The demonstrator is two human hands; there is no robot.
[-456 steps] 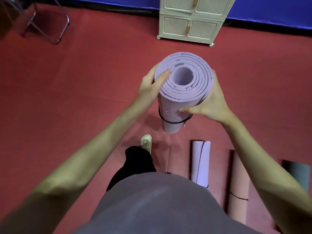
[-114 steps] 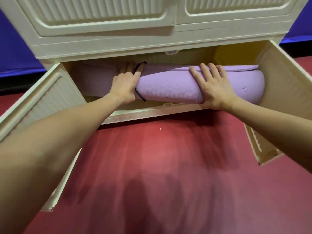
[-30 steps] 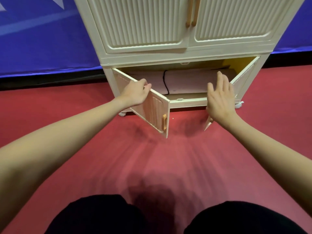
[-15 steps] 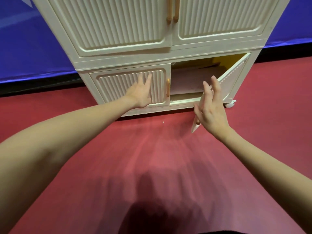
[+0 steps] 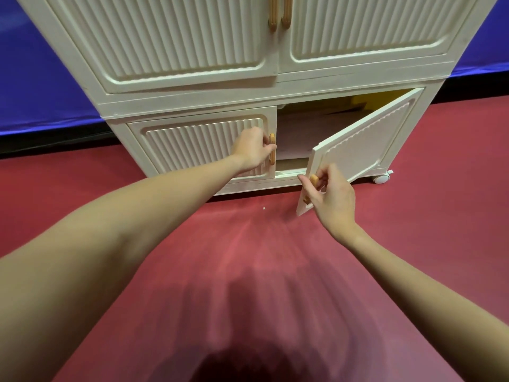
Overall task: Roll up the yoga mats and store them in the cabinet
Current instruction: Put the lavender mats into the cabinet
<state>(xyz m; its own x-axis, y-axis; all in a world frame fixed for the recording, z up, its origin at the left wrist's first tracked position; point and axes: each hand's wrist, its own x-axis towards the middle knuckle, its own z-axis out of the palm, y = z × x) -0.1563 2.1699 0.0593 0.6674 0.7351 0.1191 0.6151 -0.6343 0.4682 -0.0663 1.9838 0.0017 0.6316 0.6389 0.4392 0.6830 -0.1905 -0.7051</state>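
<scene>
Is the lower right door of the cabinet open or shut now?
Open, partly. The lower right door swings out from the cabinet, showing its dim inside; the right hand holds its handle.

One cabinet [image 5: 190, 86], four doors, four wooden handles, one caster wheel [image 5: 381, 178], two hands.

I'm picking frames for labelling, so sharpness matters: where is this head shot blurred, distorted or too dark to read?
Head view: the red floor is streaked with motion blur toward the bottom, where a dark shape sits at the edge; the cabinet sides splay outward from wide-angle distortion; the open lower compartment is shadowed, its contents indistinct; left hand and right hand are fairly sharp.
</scene>
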